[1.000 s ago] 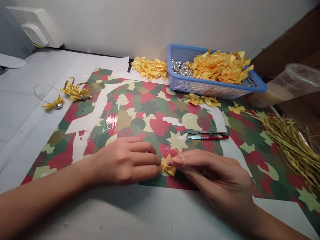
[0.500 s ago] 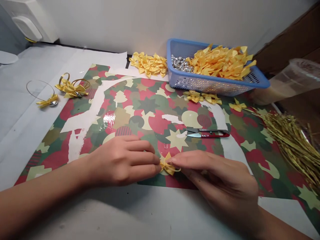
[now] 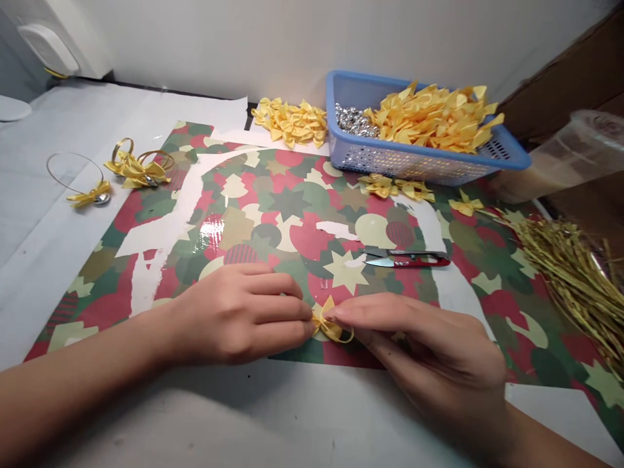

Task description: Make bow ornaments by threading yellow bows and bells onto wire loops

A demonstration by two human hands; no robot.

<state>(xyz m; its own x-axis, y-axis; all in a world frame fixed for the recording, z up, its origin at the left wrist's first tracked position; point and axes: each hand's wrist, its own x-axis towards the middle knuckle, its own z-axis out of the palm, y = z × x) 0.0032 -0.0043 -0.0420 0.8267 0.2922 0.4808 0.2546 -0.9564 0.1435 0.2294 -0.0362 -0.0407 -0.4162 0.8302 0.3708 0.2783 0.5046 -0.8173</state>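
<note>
A small yellow ribbon bow [image 3: 329, 325] is between my two hands, low over the patterned sheet [image 3: 273, 234]. My left hand [image 3: 253, 315] is closed, its fingertips at the bow's left edge. From the other side, my right hand [image 3: 424, 344] pinches the bow with thumb and index finger. A thin golden loop [image 3: 347, 337] curves out beside the right fingertips. What the left fingertips grip is partly hidden behind them. Beyond the right hand lie red-handled thread snips [image 3: 407, 260].
A blue basket [image 3: 429, 159] at the back holds yellow bows and silver bells. More bows [image 3: 291, 122] are piled beside it. Bows on wire loops [image 3: 139, 170] lie at left. Golden twisted cords [image 3: 570, 279] and a clear plastic cup [image 3: 565, 159] are at right.
Both hands stay in almost the same place around the bow. The golden loop beside the right fingertips shows slightly more. The view has shifted a little.
</note>
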